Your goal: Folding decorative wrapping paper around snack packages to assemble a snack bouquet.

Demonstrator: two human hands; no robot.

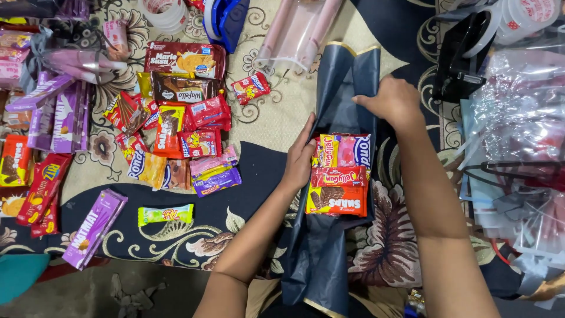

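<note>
Well left of both hands, loose snack packets [176, 112] litter the carpet [265, 118]. The left hand [300, 156], fingers flat and released, steadies the stacked snack bundle [340, 174]; keep it square. The right hand [393, 100] pinches the navy wrapping paper [347, 76] above; fold snugly.

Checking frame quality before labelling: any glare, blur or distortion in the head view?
Head view: even, soft light, faint shadows; sharp on the left hand, right hand and snack stack; glare on the clear plastic bags at right and the cellophane roll up top; slight wide-angle stretch at the edges.
</note>
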